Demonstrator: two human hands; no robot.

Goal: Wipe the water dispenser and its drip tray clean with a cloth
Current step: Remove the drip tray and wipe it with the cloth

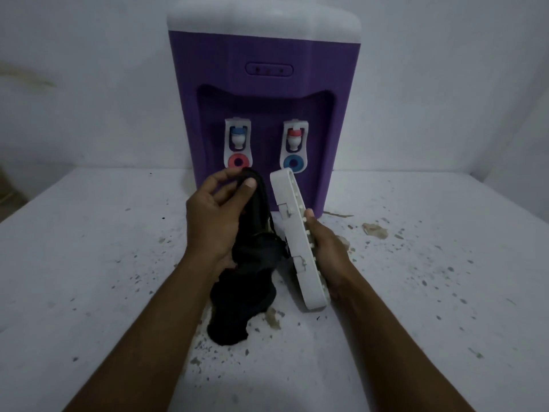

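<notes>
Head view. The drip tray (294, 233) is detached from the water dispenser (261, 84) and held in front of it, above the tabletop (89, 248). We see it turned on edge, its long axis running from near the dispenser's base toward the viewer.

The right hand (329, 251) grips the tray along its right side, thumb over the upper edge and fingers hidden behind it. The left hand (211, 215) pinches the top of a dark cloth (252, 257) between thumb and fingertips. The cloth hangs down past the wrist, and its lower end reaches the tabletop or nearly so; we cannot tell which. The cloth lies just beside the tray's left face, and the two may touch near the middle.

We judge the task to be at the tray-wiping step: tray and cloth are both in hand and brought together, but the cloth is not spread on the tray. Whether the dispenser's body, the blue-capped tap (237, 138) and the red-capped tap (294, 138) are already wiped cannot be read from this view. We judge that the tray must then go back into its seat. The tabletop around the hands carries dark specks and brownish stains.
</notes>
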